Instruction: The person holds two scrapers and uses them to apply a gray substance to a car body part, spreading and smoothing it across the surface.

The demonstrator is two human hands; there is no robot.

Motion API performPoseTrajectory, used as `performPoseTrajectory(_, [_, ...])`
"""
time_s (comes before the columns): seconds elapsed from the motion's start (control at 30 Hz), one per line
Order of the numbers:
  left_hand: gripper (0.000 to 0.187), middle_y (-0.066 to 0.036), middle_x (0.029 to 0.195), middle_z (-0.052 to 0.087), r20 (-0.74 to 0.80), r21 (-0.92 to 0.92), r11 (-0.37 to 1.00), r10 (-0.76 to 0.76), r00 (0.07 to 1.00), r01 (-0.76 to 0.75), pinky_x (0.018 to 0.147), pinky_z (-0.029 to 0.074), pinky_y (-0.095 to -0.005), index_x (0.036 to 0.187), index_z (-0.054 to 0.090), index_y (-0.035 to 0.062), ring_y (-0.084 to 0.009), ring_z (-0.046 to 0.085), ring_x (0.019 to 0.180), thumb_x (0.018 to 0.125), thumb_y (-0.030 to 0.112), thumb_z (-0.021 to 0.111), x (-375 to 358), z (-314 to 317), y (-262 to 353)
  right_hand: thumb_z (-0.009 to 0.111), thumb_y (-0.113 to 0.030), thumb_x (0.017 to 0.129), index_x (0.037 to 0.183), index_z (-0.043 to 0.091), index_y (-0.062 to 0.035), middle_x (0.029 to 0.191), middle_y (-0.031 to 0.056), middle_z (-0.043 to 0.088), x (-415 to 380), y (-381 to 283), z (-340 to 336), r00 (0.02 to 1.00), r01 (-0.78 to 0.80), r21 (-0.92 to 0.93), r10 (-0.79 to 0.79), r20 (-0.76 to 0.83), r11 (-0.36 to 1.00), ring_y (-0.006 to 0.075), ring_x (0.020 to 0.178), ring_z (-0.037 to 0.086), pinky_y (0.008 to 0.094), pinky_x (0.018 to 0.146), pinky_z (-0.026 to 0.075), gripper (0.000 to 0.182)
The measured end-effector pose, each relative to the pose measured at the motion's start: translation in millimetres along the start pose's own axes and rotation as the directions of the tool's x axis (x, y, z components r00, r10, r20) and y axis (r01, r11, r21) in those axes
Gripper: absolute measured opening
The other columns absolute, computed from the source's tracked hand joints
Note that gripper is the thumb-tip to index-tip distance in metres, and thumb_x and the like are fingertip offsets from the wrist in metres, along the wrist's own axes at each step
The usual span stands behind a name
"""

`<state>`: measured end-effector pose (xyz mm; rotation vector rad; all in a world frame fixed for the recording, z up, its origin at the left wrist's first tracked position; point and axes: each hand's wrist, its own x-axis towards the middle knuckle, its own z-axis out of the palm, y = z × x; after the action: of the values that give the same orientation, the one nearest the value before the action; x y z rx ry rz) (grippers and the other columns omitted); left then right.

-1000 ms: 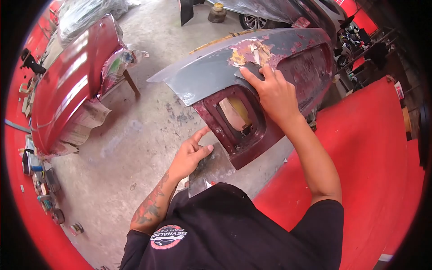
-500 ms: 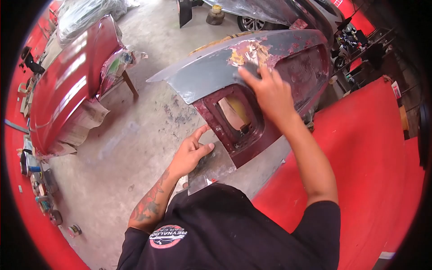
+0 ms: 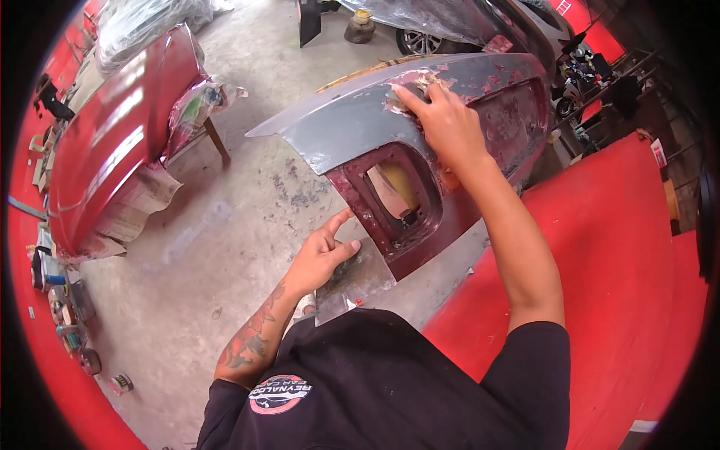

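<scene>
A car trunk lid (image 3: 322, 146) lies before me, grey on its upper part and dark red around a cut-out opening. My right hand (image 3: 450, 127) presses on a torn, flaking patch (image 3: 397, 101) of the lid, its index finger stretched along the surface. What sits beneath those fingers is mostly hidden; I cannot make out its kind. At the lid's near left edge, my left hand (image 3: 322, 259) has its index finger against the rim and its thumb spread apart. Below that hand is a thin greyish sheet (image 3: 364, 277), close to my shirt.
A glossy red car panel (image 3: 105, 150) with masking paper stands on a support at left. Cans and bottles line the red wall (image 3: 45, 330) at lower left. Behind the lid is a plastic-covered car (image 3: 427, 22). A red surface (image 3: 570, 247) extends along my right.
My right hand has slid up and slightly forward over the flaking patch, covering more of it. The lid has shifted slightly in view. My left hand stays at the edge.
</scene>
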<state>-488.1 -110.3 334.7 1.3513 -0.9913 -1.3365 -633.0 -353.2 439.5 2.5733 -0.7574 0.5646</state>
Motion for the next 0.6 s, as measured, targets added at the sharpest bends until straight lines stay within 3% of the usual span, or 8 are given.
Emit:
performPoseTrajectory(0.13, [0.047, -0.018, 0.149, 0.040, 0.013, -0.004, 0.994, 0.110, 0.994, -0.110, 0.076, 0.041, -0.0257, 0.057, 0.038, -0.0046, -0.0046, 0.048, 0.087, 0.090, 0.019, 0.063, 1.9, -1.9, -6.6, 0.052, -0.007, 0.085, 0.127, 0.058, -0.0280, 0.107, 0.0133, 0.058, -23.1, -11.2, -15.9, 0.998, -0.002, -0.002, 0.002, 0.056, 1.000, 0.0358, 0.089, 0.063, 0.0443, 0.066, 0.057, 0.047])
performPoseTrajectory(0.23, [0.049, -0.019, 0.150, 0.039, 0.008, -0.012, 1.000, -0.010, 1.000, 0.010, 0.076, 0.042, -0.0256, 0.055, 0.037, -0.0045, -0.0045, 0.048, 0.087, 0.090, 0.019, 0.063, 2.0, -1.1, -5.1, 0.050, -0.008, 0.087, 0.128, 0.058, -0.0286, 0.105, 0.0130, 0.059, -2.9, 2.4, -0.3, 0.997, -0.056, -0.007, 0.056, 0.057, 0.998, 0.0356, 0.087, 0.063, 0.0455, 0.070, 0.056, 0.046])
performPoseTrajectory(0.4, [0.051, -0.018, 0.151, 0.038, 0.014, -0.010, 1.000, 0.023, 1.000, -0.023, 0.077, 0.042, -0.0260, 0.053, 0.036, -0.0042, -0.0045, 0.048, 0.086, 0.090, 0.019, 0.063, 2.8, -3.6, -8.6, 0.048, -0.014, 0.090, 0.129, 0.057, -0.0299, 0.106, 0.0127, 0.059, 9.5, 15.8, -2.0, 0.992, -0.047, 0.006, 0.046, 0.119, 0.999, 0.0344, 0.090, 0.063, 0.0472, 0.072, 0.055, 0.043])
performPoseTrajectory(0.6, [0.052, -0.018, 0.151, 0.038, 0.032, -0.028, 0.996, 0.080, 0.996, -0.080, 0.078, 0.043, -0.0260, 0.053, 0.037, -0.0050, -0.0041, 0.049, 0.089, 0.090, 0.020, 0.064, 0.9, -3.0, -2.2, 0.054, -0.007, 0.084, 0.129, 0.057, -0.0325, 0.100, 0.0089, 0.056, -40.6, -23.9, -27.8, 0.991, 0.021, 0.028, -0.024, 0.130, 0.999, 0.0304, 0.088, 0.062, 0.0399, 0.063, 0.057, 0.052])
